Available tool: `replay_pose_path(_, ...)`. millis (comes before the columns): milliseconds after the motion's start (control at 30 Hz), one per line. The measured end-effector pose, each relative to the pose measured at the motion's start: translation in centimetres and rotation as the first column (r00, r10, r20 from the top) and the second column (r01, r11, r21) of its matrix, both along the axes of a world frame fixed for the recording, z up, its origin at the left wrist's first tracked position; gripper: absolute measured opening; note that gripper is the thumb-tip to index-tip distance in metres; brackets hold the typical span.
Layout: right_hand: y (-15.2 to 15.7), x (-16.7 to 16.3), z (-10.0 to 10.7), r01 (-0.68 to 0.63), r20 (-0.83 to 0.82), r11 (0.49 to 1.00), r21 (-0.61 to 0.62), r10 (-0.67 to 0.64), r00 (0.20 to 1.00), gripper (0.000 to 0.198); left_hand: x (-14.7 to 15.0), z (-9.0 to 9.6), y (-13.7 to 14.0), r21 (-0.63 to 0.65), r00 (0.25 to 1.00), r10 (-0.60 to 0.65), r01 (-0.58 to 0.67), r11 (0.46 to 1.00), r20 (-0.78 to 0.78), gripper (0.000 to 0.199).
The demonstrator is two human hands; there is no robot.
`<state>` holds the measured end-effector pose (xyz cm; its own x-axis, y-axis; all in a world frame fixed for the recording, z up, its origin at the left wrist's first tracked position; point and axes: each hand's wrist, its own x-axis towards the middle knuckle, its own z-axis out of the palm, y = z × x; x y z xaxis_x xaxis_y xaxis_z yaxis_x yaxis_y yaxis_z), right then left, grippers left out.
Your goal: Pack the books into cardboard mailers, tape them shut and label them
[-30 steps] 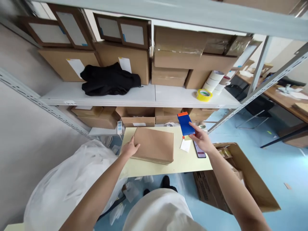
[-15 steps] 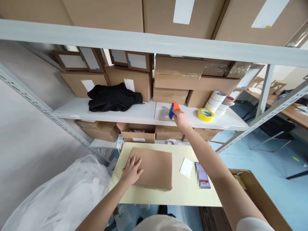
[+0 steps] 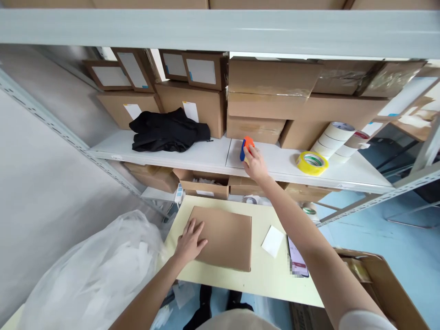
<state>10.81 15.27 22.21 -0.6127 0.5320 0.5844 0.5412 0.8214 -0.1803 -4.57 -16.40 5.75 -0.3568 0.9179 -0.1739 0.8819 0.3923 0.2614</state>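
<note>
My left hand [image 3: 191, 241] lies with spread fingers on the left part of a brown cardboard box [image 3: 227, 238], which sits on the pale yellow table [image 3: 264, 279]. My right hand [image 3: 256, 164] reaches up to the white shelf [image 3: 192, 158], its fingers around an orange and blue tape dispenser [image 3: 246, 145]. The dispenser stands at the shelf, and the hand partly hides it. Right of the cardboard box are a white slip of paper [image 3: 273, 241] and a phone [image 3: 297, 257], the phone partly covered by my right forearm.
On the shelf are a black garment [image 3: 168, 132], a yellow tape roll [image 3: 312, 163], stacked white rolls [image 3: 332, 140] and several cardboard boxes [image 3: 271, 78]. A large translucent plastic bag [image 3: 99, 270] bulges at the left. An open carton [image 3: 381, 275] stands at the lower right.
The view has tilted down and come closer to the shelf. My right hand stays at the tape dispenser, which now appears turned more upright. My left hand remains on the box.
</note>
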Motion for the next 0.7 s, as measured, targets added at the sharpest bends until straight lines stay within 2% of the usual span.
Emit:
replay_pose_path(67,-2.7,3.3,-1.1,-0.001,-0.132,1.000,-0.025,-0.002,0.991,0.059,-1.1,-0.3,-0.5,0.097,0.997,0.018,-0.025,0.995,0.081,0.065)
replay_pose_path(100,-4.4,5.3,-2.4,0.018,-0.186,0.997,-0.080,-0.033,0.982,0.063,-1.8,-0.4,-0.9,0.143,0.991,0.033,-0.052,0.988,0.131,0.069)
replay_pose_path(167,-8.4,9.6,-6.5,0.033,-0.199,0.966,-0.256,-0.086,0.976,0.072,-3.5,-0.6,-1.9,0.185,0.963,0.079,-0.130,0.974,0.256,0.079)
replay_pose_path(200,-10.7,11.6,-9.1,0.037,-0.161,0.928,-0.370,-0.103,0.982,0.077,-4.3,-0.6,-2.6,0.168,0.934,0.111,-0.176,0.970,0.338,0.083)
replay_pose_path(267,-15.5,15.1,-15.0,0.058,-0.057,0.796,-0.602,-0.115,0.992,0.091,-5.8,-0.8,-4.0,0.047,0.830,0.192,-0.253,0.966,0.523,0.087)
replay_pose_path(333,-20.1,16.9,-20.3,0.067,0.057,0.612,-0.788,-0.035,0.998,0.107,-6.6,-1.0,-5.2,-0.113,0.682,0.269,-0.265,0.958,0.680,0.083)
replay_pose_path(367,-22.1,17.2,-22.4,0.072,0.078,0.536,-0.841,-0.011,0.997,0.112,-6.7,-1.1,-5.7,-0.172,0.614,0.293,-0.250,0.953,0.733,0.081)
replay_pose_path(433,-25.1,16.4,-25.4,0.043,0.040,0.440,-0.897,-0.017,0.999,0.114,-6.4,-1.5,-6.2,-0.210,0.521,0.302,-0.228,0.951,0.799,0.079)
replay_pose_path(500,-26.8,14.8,-26.6,-0.040,-0.086,0.419,-0.907,-0.091,0.992,0.104,-5.7,-1.9,-6.2,-0.188,0.487,0.293,-0.253,0.949,0.823,0.081)
replay_pose_path(567,-27.2,13.3,-26.5,-0.127,-0.220,0.422,-0.898,-0.180,0.959,0.086,-5.3,-2.2,-5.9,-0.145,0.493,0.277,-0.289,0.946,0.825,0.083)
replay_pose_path(700,-25.8,12.9,-24.0,-0.218,-0.329,0.378,-0.900,-0.261,0.907,0.057,-5.3,-1.5,-4.9,-0.007,0.529,0.157,-0.274,0.962,0.834,0.079)
